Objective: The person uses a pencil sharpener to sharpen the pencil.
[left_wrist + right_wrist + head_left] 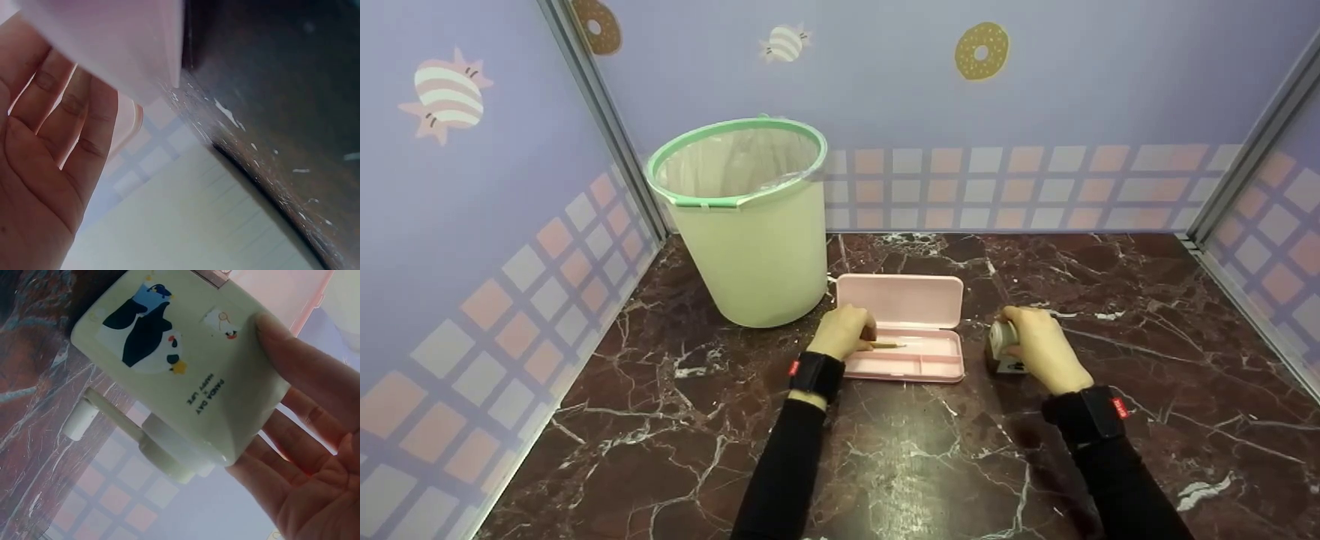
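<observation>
My left hand (pixel 844 332) pinches a short yellow pencil (pixel 889 344) over the open pink pencil case (pixel 900 300). In the left wrist view, the case's edge (pixel 129 45) covers part of the hand (pixel 53 146), and the pencil is hidden. To the right of the case, my right hand (pixel 1041 346) grips a pale crank pencil sharpener (pixel 1003 339) by its upper part. Panda pictures mark the sharpener's side (pixel 169 354) in the right wrist view, where a crank handle (pixel 84 417) sticks out and the right hand's thumb (pixel 298 354) presses one face.
A tall pale-green bin (pixel 761 262) with a green rim and a clear liner stands behind the left hand, close to the case. Patterned panels (pixel 900 97) enclose the dark red marble-look tabletop (pixel 675 450) at the back and both sides.
</observation>
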Available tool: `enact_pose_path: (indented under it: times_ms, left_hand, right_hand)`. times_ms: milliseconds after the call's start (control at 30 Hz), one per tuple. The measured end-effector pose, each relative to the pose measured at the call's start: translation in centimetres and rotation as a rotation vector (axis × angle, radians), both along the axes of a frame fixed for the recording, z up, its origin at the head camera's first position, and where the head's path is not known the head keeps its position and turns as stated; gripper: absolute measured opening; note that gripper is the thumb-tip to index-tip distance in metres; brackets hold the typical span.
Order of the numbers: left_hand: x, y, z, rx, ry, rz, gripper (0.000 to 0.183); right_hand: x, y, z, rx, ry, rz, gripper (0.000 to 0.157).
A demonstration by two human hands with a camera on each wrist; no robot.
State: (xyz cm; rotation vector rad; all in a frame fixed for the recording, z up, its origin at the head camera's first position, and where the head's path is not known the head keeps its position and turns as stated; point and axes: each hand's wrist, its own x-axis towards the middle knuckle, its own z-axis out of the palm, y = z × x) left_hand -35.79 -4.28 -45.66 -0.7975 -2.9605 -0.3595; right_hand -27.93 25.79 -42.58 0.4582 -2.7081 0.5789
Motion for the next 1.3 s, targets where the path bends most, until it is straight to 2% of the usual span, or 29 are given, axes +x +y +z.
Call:
enact_pose_path:
  times_ms: [400, 633, 767, 900, 1033, 1100, 1200, 1300]
  left_hand:
    - [0.0, -0.1, 0.2, 0.004, -0.021, -0.03, 0.009]
    - [0.2, -0.5, 1.1, 0.026, -0.038, -0.016, 0.012]
    - [0.4, -1.0, 1.6, 0.045, 0.0, 0.005, 0.013]
    - [0.6, -1.7, 2.1, 0.067, 0.047, 0.071, 0.012]
    - [0.8, -2.5, 2.6, 0.085, 0.054, 0.208, 0.018]
    - [0.9, -2.8, 2.8, 0.082, 0.028, 0.277, 0.022]
    - [1.1, -2.9, 3.0, 0.073, -0.017, 0.338, 0.024]
    - [1.2, -3.0, 3.0, 0.062, -0.07, 0.36, 0.022]
  right_hand:
    - [-0.1, 0.2, -0.1, -0.003, -0.006, 0.003, 0.038]
    - [-0.1, 0.2, 0.0, -0.005, -0.008, 0.0, 0.039]
    - [0.0, 0.1, 0.1, 0.004, -0.008, 0.007, 0.039]
    - [0.0, 0.1, 0.2, 0.013, -0.027, 0.019, 0.039]
    - [-0.2, -0.4, 0.2, -0.001, 0.006, 0.02, 0.038]
    - [-0.3, -1.0, 0.1, -0.028, 0.059, 0.023, 0.034]
    - [-0.3, -2.4, -0.4, -0.058, 0.12, 0.063, 0.023]
    - [0.1, -3.9, -1.0, -0.03, 0.096, 0.122, 0.01]
